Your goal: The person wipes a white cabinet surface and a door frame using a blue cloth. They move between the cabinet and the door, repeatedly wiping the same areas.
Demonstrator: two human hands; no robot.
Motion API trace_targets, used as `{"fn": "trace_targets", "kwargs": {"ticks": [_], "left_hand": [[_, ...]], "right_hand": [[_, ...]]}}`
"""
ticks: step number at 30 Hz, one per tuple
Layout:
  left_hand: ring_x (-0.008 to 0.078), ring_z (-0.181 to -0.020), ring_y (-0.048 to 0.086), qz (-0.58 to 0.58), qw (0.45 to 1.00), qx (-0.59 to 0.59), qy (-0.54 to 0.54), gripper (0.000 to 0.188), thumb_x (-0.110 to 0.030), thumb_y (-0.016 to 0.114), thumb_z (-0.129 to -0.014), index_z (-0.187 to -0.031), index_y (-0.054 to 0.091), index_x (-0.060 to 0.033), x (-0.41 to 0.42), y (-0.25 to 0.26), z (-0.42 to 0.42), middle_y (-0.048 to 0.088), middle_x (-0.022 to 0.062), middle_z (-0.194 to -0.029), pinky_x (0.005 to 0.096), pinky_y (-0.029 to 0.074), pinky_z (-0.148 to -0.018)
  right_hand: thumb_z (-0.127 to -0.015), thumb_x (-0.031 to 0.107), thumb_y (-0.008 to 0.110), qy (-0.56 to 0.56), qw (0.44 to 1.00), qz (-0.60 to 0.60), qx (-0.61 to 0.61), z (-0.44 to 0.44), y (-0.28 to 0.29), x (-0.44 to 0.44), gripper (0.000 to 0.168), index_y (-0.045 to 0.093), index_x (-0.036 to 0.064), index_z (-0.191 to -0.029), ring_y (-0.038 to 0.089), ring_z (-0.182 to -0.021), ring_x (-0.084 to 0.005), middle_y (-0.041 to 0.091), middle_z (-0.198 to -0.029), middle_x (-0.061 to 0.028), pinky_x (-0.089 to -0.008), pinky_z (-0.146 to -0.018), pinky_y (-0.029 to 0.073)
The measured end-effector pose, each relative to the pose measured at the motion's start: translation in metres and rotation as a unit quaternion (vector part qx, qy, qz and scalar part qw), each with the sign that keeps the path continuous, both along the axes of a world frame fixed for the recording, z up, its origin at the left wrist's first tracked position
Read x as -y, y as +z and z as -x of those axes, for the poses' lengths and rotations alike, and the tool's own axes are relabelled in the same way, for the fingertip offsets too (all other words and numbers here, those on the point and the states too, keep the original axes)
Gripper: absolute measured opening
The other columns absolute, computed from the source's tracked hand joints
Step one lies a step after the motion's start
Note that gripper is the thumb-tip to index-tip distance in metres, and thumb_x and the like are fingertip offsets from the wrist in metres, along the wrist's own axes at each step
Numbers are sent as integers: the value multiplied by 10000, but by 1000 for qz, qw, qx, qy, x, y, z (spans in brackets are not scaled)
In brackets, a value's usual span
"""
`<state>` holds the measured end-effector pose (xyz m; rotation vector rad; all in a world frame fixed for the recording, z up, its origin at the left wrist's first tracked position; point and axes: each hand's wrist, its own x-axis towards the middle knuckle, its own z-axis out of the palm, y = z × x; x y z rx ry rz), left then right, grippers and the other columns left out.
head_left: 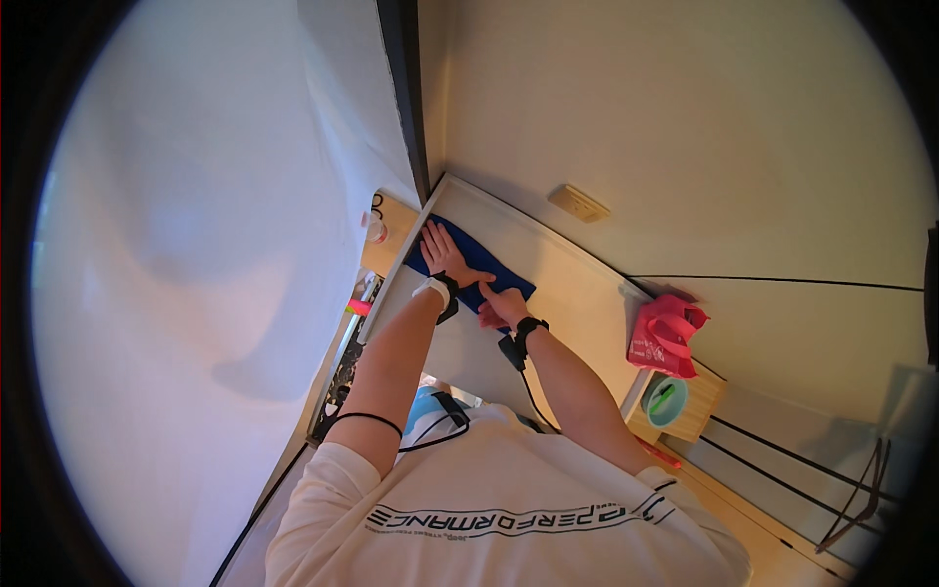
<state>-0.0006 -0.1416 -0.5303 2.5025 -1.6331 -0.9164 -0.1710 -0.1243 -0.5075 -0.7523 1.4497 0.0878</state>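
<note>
A folded dark blue cloth (473, 246) lies across the far left part of a white, raised-edge tabletop (572, 308). My left hand (446, 258) rests palm down on it, fingers stretched towards its far left end. At the cloth's right end is my right hand (505, 304), its thumb extended close to my left thumb. The fingers of that hand curl at the cloth's near edge, and whether they grip the fabric is not clear. Both wrists wear black straps, and a cable hangs from the right one.
A red bag (667, 334) stands at the tabletop's right end. Beside it, a light blue bowl (665, 402) holds a green item. Left of the table are a wooden surface with a clear container (376, 229) and a white curtain (205, 257). A wall socket (579, 203) is behind.
</note>
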Motion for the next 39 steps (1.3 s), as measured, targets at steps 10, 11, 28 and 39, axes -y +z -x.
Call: {"fn": "trace_targets", "kwargs": {"ticks": [10,11,28,39], "left_hand": [[457,-1567,-7,178,983,-1,36,1493,-689,848,-610,-1569,69,149,-15,9,11,22,343,-1664,549,70,-1254],[458,-1566,3,192,981,-4,37,1461,-669,848,-629,-1568,82,148,-18,10,14,31,340,-1664,546,74,-1256],[402,-1580,9,123,992,-20,-10,1459,-728,809,-635,-1607,67,68,19,8,4,33,280,-1690,518,101,-1255],[388,-1580,-94,13,999,0,-31,1545,-803,777,-602,-1596,11,99,55,0,6,-67,291,-1687,530,59,-1249]], "right_hand": [[-922,602,680,-43,999,-14,30,1,-11,15,660,698,-43,-785,727,-562,-254,734,-725,-172,-298,-453,538],[-921,595,686,-45,999,-14,28,1,-11,16,656,698,-48,-793,727,-563,-258,734,-729,-176,-299,-452,537],[-921,549,713,-99,995,-16,27,-3,-10,35,620,687,-53,-777,720,-544,-256,725,-702,-173,-292,-413,509],[-958,501,677,-99,994,-30,31,-6,-13,61,572,696,-47,-800,722,-554,-243,728,-713,-166,-284,-423,505]]}}
